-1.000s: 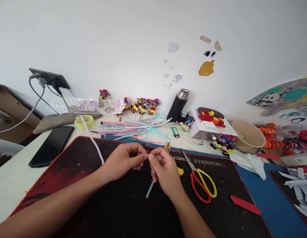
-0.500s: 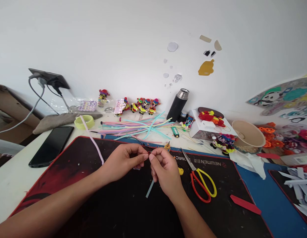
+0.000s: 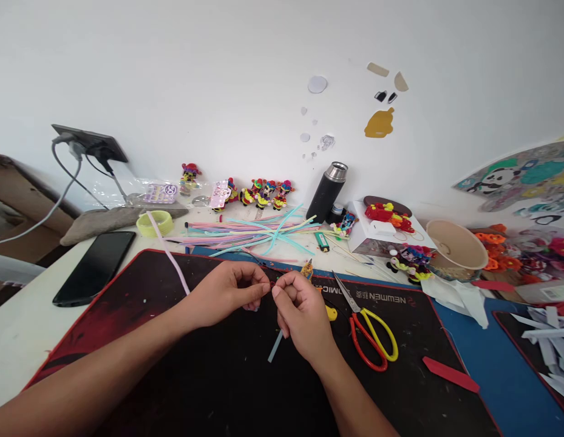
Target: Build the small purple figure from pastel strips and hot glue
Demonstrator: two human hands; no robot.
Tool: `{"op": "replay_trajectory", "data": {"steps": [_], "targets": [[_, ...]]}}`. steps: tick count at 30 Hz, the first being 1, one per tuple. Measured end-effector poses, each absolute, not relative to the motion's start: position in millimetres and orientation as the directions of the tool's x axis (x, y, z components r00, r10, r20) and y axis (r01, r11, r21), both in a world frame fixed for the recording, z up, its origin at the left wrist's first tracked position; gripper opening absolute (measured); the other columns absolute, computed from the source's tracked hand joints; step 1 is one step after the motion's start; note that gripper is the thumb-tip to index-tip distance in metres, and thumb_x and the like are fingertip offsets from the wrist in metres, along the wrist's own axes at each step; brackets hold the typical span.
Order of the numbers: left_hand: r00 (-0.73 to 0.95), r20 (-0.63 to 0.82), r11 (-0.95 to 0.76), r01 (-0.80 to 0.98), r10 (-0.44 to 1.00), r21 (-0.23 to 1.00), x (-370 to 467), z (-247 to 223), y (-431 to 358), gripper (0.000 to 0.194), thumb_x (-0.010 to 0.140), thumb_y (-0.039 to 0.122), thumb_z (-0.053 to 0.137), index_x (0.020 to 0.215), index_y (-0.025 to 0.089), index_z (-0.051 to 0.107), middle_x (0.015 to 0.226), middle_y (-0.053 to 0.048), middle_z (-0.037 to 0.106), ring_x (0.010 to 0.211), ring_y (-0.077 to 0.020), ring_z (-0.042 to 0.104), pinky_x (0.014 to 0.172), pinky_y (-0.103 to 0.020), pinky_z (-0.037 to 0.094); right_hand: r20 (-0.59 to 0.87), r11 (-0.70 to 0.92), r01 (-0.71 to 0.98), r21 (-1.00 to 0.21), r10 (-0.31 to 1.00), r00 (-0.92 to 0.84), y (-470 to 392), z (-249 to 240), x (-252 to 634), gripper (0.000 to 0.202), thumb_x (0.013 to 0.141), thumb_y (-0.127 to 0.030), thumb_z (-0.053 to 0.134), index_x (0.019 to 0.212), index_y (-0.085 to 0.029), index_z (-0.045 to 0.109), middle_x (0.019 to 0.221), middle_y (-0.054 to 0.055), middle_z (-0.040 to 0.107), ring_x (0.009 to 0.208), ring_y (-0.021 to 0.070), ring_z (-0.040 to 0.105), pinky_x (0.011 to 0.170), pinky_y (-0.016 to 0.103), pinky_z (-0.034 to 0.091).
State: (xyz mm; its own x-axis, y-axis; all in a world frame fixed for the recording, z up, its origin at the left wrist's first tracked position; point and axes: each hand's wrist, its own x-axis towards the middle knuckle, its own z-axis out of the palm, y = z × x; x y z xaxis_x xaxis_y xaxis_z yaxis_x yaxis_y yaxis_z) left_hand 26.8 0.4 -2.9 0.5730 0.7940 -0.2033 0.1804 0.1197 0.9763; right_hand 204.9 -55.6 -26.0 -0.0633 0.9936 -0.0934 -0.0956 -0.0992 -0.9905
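Note:
Over the dark desk mat (image 3: pixel 209 376), my left hand (image 3: pixel 231 288) and my right hand (image 3: pixel 304 312) face each other with fingertips almost touching. Both are closed in a pinch. A tiny reddish bit shows between the fingertips, too small to name. A long lavender fuzzy strip (image 3: pixel 172 261) runs from the back left to behind my left hand, and something pale shows under those fingers. Below my right hand lies a short grey-blue stick (image 3: pixel 275 347). Scissors (image 3: pixel 363 321) with one red and one yellow handle lie just right of that hand, blades partly apart.
Behind my hands lies a pile of pastel fuzzy stems (image 3: pixel 258 233). A black flask (image 3: pixel 327 193), small colourful figures (image 3: pixel 268 194) and a white box (image 3: pixel 377 240) stand along the wall. A phone (image 3: pixel 95 267) lies left, a red strip (image 3: pixel 451 374) right.
My fingertips have drawn slightly apart, and my left hand has shifted a little up and left. The other things have stayed in place.

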Motion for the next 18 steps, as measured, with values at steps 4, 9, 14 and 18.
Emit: {"op": "replay_trajectory", "data": {"steps": [4, 9, 14, 18], "targets": [[0.587, -0.241, 0.177, 0.167, 0.773, 0.97, 26.4, -6.3, 4.0, 0.031, 0.087, 0.045, 0.075, 0.083, 0.014, 0.07, 0.067, 0.0, 0.066, 0.061, -0.0132, 0.061, 0.059, -0.024, 0.048, -0.096, -0.103, -0.098, -0.99, 0.993, -0.073, -56.4, -26.3, 205.4, 0.02, 0.095, -0.036, 0.063, 0.085, -0.022, 0.053, 0.046, -0.015, 0.041, 0.031, 0.005, 0.035, 0.034, 0.016, 0.023], [0.571, -0.216, 0.154, 0.155, 0.792, 0.976, 27.3, -6.9, 4.8, 0.032, 0.087, 0.045, 0.075, 0.086, 0.014, 0.071, 0.069, 0.0, 0.066, 0.063, -0.0131, 0.061, 0.061, -0.024, 0.05, -0.09, -0.098, -0.094, -0.991, 0.993, -0.083, -56.5, -26.0, 205.3, 0.019, 0.095, -0.036, 0.063, 0.086, -0.022, 0.053, 0.046, -0.015, 0.041, 0.031, 0.0052, 0.034, 0.035, 0.016, 0.024], [0.571, -0.187, 0.118, 0.157, 0.799, 0.981, 28.2, -5.5, 1.2, 0.029, 0.089, 0.043, 0.074, 0.088, 0.014, 0.071, 0.07, 0.0, 0.066, 0.063, -0.013, 0.06, 0.06, -0.024, 0.049, -0.092, -0.098, -0.072, -0.993, 0.992, -0.083, -57.3, -24.5, 205.6, 0.019, 0.095, -0.036, 0.063, 0.086, -0.023, 0.054, 0.046, -0.015, 0.041, 0.032, 0.0055, 0.034, 0.036, 0.017, 0.024], [0.574, -0.164, 0.082, 0.166, 0.802, 0.983, 28.0, -5.1, 0.2, 0.027, 0.09, 0.041, 0.072, 0.089, 0.014, 0.071, 0.07, 0.0, 0.065, 0.064, -0.013, 0.06, 0.06, -0.023, 0.048, -0.093, -0.098, -0.058, -0.994, 0.992, -0.085, -58.9, -25.0, 205.5, 0.018, 0.096, -0.035, 0.063, 0.086, -0.023, 0.054, 0.047, -0.014, 0.041, 0.032, 0.0058, 0.035, 0.036, 0.017, 0.024]]}}
